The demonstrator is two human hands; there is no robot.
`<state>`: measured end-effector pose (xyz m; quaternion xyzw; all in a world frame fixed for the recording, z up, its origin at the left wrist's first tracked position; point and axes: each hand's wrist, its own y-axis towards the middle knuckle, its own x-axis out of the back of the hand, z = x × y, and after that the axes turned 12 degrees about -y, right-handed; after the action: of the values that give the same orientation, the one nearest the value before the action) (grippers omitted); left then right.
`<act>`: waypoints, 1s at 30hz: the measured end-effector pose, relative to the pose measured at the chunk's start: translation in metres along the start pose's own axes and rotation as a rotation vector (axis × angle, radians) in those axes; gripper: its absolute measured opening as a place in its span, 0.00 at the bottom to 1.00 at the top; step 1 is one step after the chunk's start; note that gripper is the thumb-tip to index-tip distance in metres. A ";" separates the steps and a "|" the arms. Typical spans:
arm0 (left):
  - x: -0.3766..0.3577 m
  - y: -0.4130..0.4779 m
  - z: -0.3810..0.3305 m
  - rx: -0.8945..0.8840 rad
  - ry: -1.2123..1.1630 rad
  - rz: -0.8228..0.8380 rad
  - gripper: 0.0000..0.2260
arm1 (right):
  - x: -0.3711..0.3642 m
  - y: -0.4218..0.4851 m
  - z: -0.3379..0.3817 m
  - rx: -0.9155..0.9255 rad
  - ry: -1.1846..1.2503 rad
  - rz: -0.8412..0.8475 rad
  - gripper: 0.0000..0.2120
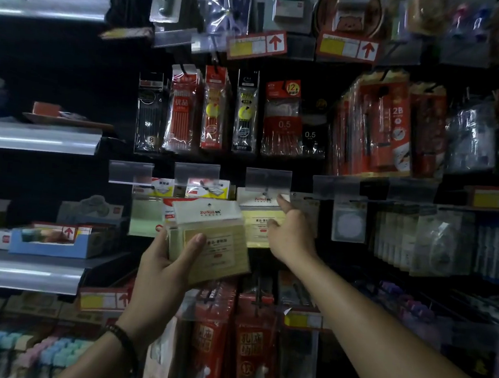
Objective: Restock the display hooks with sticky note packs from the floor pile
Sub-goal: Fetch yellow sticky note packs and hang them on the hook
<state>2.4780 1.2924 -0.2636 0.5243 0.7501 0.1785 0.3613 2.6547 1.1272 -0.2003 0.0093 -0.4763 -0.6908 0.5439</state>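
While waiting for a turn on the display hook, gripped as a fanned stack of sticky note packs (213,240) in the left hand (168,260): thumb across the front, fingers curled behind, hanging holes uppermost, probably so as to feed straight upward. Held below and to the left of the clear price-tag holder (268,180), apart from it.

Directly beneath that holder, already hung: a yellow sticky note pack (257,223), with the display hook lost behind the holder. Reaching up to this hung pack with the right hand (289,235): forefinger straight along the white header card just under the holder, thumb on the pack's face, other fingers loosely bent. Pinching or merely steadying, cannot tell. Likely squaring the hung pack back to clear room at the hook's tip.

Further left of the holder, a green sticky note pack (145,215) under a neighbouring tag holder. No floor pile in sight. Judged mid-restock, with several packs yet to go up.
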 end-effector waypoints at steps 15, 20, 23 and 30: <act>-0.035 0.020 0.018 0.245 -0.157 0.141 0.13 | 0.022 -0.089 0.004 0.100 0.735 0.013 0.21; -0.031 0.028 0.017 0.176 -0.057 0.089 0.10 | 0.024 -0.081 0.000 0.103 0.777 -0.139 0.21; -0.025 0.030 0.017 0.155 -0.024 0.055 0.09 | 0.021 -0.072 -0.003 0.089 0.793 -0.218 0.23; -0.015 0.035 0.014 0.076 0.052 0.011 0.07 | 0.009 -0.055 0.004 0.088 0.856 -0.210 0.22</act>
<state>2.5145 1.2903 -0.2451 0.5369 0.7628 0.1654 0.3203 2.6076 1.1203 -0.2302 0.3663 -0.2336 -0.6552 0.6180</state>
